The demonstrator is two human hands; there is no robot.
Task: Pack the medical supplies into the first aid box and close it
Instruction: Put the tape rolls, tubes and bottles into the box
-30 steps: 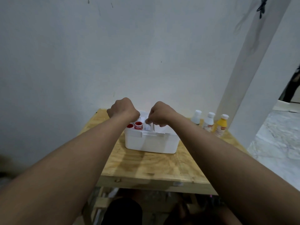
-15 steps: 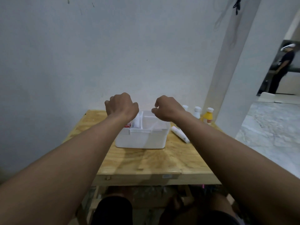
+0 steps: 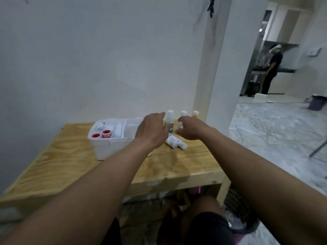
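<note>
The white first aid box (image 3: 108, 147) stands open on the wooden table (image 3: 70, 161), with two red-topped rolls (image 3: 101, 134) and white items in its left compartments. My left hand (image 3: 152, 131) hovers open over the box's right end, fingers by a white bottle with a green label (image 3: 170, 119). My right hand (image 3: 190, 128) is open beside it, in front of a second white bottle (image 3: 182, 115) and a yellow bottle (image 3: 195, 114). Two white tubes (image 3: 176, 143) lie on the table under my hands.
A white wall runs behind the table and a pillar (image 3: 219, 68) stands at its right end. Marble floor (image 3: 276, 131) lies to the right, where a person (image 3: 271, 69) stands far off in a doorway. My knees are under the table's front edge.
Both hands have left the box and moved right toward the bottles, opening from fists. The view has swung to the right.
</note>
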